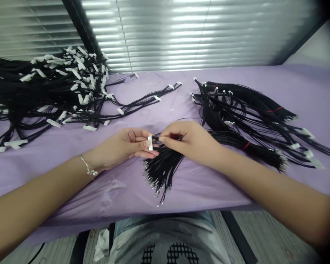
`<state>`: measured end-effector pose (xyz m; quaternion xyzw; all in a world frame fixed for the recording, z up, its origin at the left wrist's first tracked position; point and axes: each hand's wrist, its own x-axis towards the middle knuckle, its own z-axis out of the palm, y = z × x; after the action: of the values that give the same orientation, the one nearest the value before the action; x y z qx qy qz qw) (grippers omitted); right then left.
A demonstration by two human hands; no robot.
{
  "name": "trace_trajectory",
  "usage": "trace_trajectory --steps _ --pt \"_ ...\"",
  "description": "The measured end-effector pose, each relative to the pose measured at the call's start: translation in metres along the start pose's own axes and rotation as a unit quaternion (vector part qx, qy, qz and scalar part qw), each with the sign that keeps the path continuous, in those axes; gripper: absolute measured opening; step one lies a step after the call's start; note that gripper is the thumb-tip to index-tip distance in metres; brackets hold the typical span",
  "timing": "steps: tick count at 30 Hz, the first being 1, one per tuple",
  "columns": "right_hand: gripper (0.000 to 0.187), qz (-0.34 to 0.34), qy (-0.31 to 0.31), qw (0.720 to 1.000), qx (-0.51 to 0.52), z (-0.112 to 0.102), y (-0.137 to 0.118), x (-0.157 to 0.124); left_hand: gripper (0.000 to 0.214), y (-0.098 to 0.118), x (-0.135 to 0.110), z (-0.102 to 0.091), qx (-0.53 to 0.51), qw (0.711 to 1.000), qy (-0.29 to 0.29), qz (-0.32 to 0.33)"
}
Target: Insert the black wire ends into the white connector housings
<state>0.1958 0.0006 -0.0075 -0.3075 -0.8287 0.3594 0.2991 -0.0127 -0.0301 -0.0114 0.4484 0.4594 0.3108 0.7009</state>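
Observation:
My left hand (128, 145) pinches a small white connector (150, 142) between thumb and fingers. My right hand (189, 140) is closed in a pinch on thin black wires (167, 138) whose ends meet the connector. Below both hands a loose bundle of black wires (162, 170) with metal tips fans out toward the table's front edge. Both hands hover just above the purple tablecloth (121, 190).
A large heap of black wire harnesses with white connectors (49, 91) covers the left back. Bundles of black wires tied with red bands (247, 110) lie at the right. Window blinds (198, 33) stand behind the table. My lap (165, 238) shows under the front edge.

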Motion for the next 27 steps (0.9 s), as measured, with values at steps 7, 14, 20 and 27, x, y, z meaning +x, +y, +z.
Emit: trace_trajectory --steps 7,14,20,27 --pt "0.017 0.007 0.101 0.994 0.038 -0.008 -0.003 -0.003 0.005 0.0 -0.001 0.0 -0.022 1.0 0.0 0.005" --pt "0.009 -0.074 0.068 0.988 -0.118 0.007 0.003 -0.003 0.006 0.003 -0.001 0.003 -0.013 1.0 -0.015 -0.001" --pt "0.008 -0.095 0.063 0.987 -0.116 0.008 0.007 0.0 0.008 0.003 -0.002 0.003 -0.003 1.0 -0.013 0.003" --pt "0.009 -0.143 0.063 0.978 -0.139 0.015 0.009 0.0 0.01 0.002 0.001 0.005 0.003 1.0 0.0 -0.001"
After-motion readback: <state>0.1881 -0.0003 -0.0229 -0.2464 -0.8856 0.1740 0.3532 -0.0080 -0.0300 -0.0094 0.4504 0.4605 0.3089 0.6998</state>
